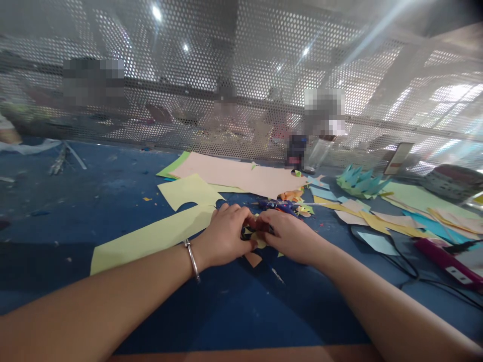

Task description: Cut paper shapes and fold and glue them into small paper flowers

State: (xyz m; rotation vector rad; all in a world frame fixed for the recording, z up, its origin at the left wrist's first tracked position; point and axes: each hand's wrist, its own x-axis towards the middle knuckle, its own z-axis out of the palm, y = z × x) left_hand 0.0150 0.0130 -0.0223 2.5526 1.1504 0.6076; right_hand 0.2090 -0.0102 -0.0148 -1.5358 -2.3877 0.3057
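My left hand [228,236], with a silver bangle [192,260] on its wrist, is closed with its fingertips bent inward. My right hand [289,234] meets it fingertip to fingertip, also closed. Between them they pinch a small pale-yellow paper piece [260,240], partly hidden by the fingers. Below the fingers lies a small tan paper scrap [252,259]. A large pale-yellow sheet [151,239] extends out from beside my left hand. Just beyond my right hand rests a blue-handled tool [285,206] with thin metal ends, perhaps scissors.
Pink sheets [234,173] lie behind the hands on the blue table [181,322]. To the right are a spiky blue-green paper form [362,182], coloured strips [392,221], black cables [409,266] and a magenta power strip [449,261]. A perforated metal screen [169,65] borders the back.
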